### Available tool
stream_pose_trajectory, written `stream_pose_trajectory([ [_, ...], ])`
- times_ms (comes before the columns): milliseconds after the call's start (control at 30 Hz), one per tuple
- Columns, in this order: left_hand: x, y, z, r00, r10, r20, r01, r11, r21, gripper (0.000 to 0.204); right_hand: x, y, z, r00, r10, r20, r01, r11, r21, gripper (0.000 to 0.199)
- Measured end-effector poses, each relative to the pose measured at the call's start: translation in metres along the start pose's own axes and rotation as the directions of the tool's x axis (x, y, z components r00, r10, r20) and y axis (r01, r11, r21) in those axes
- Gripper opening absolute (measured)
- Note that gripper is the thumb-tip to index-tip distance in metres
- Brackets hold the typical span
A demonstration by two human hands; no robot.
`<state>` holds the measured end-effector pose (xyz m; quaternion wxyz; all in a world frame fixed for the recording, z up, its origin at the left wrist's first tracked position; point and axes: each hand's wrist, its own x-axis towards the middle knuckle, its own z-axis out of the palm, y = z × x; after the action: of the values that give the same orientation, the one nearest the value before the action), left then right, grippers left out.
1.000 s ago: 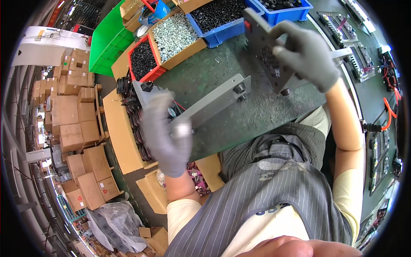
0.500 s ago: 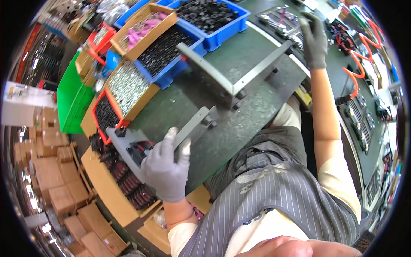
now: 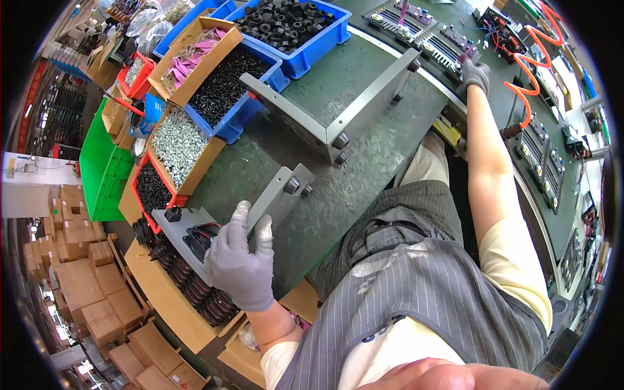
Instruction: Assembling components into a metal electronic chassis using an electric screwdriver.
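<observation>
My left hand (image 3: 240,263), in a grey glove, rests against a grey metal housing with a fan (image 3: 201,239) inside. Its fingers are stretched out and spread, the tips upright beside a grey metal flange (image 3: 278,194) with black rubber feet. Far right, my gloved right hand (image 3: 476,78) is closed at the end of a finned black circuit-board assembly (image 3: 442,53) with purple parts; the fingertips are partly hidden. Between the hands, an angled grey metal housing (image 3: 328,127) with black feet stands on the dark green worktable (image 3: 364,182).
Bins of small parts line the far left: a blue bin of black pieces (image 3: 292,58), a blue bin of black screws (image 3: 227,123), and a carton of silver screws (image 3: 175,146). An orange coiled hose (image 3: 524,78) hangs at right. Cardboard boxes (image 3: 91,286) are stacked at lower left.
My right hand has come down from above the boards, its fingers going from stretched to curled at one board's end. My left hand stays at the fan housing. The view has shifted slightly.
</observation>
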<state>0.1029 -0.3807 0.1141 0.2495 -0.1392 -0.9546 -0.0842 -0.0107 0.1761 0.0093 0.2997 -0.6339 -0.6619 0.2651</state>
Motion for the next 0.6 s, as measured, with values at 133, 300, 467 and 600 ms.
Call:
stream_pose_trajectory([
  [133, 0.001, 0.0, -0.001, 0.999, 0.033, -0.019, -0.033, 0.999, -0.003, 0.035, 0.05, 0.024, 0.032, 0.937, -0.305, 0.172, 0.34, 0.91, -0.238, 0.056],
  [300, 0.003, 0.002, 0.002, 0.999, 0.03, -0.037, -0.031, 0.999, -0.018, 0.034, 0.019, 0.019, 0.002, 0.852, -0.099, 0.514, -0.182, 0.864, 0.469, 0.019],
  [467, -0.001, -0.003, 0.002, 1.0, -0.019, -0.002, 0.019, 0.999, 0.033, 0.035, -0.073, -0.026, -0.071, 0.843, -0.378, 0.383, -0.059, 0.642, 0.765, 0.018],
  [600, -0.001, -0.002, -0.005, 1.0, -0.003, 0.0, 0.003, 1.0, 0.027, 0.035, -0.1, -0.06, -0.118, 0.421, -0.883, 0.207, 0.559, 0.432, 0.707, 0.022],
])
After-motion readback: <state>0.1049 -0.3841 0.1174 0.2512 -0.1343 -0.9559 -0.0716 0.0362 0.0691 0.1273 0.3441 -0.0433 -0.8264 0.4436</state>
